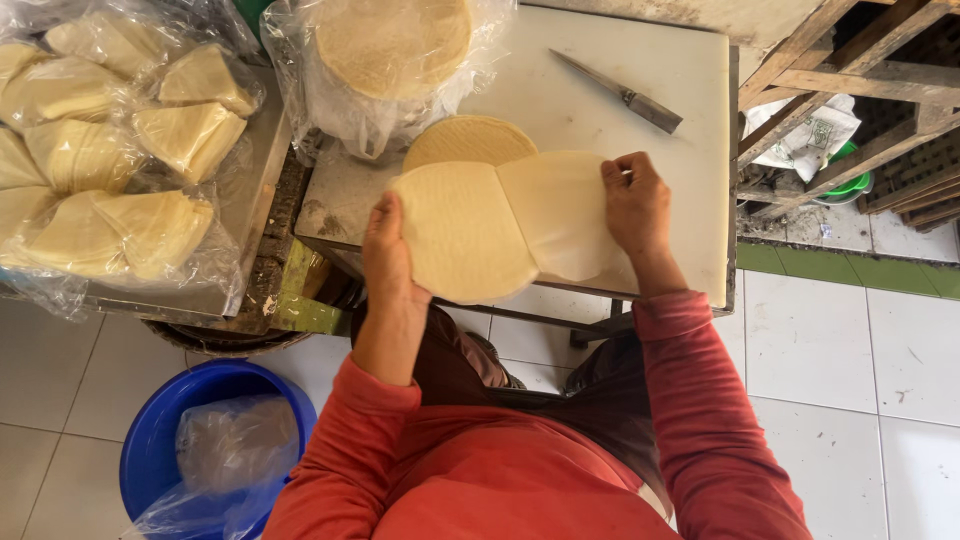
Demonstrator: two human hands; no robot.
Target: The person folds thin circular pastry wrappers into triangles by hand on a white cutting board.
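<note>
The person in the red-orange sleeves is leaning over the white desk (690, 150), working with thin, pale round wrappers. The left hand (385, 255) is holding one round wrapper (462, 232) by its left edge, fingers closed along the rim, lifting it over the near edge of the desk. The right hand (633, 205) is pinching a second wrapper (555, 212), fingers curled shut on its right edge; the two sheets are overlapping in the middle. Just behind them a yellowish stack of wrappers (468, 140) is lying on the desk. A knife (620, 92) is resting farther back, well apart. A bagged stack (392, 45) is sitting at the far left corner, folded wrappers in plastic (120, 150) are piling up on the left, and a blue bucket (165, 440) is standing on the tiled floor.
</note>
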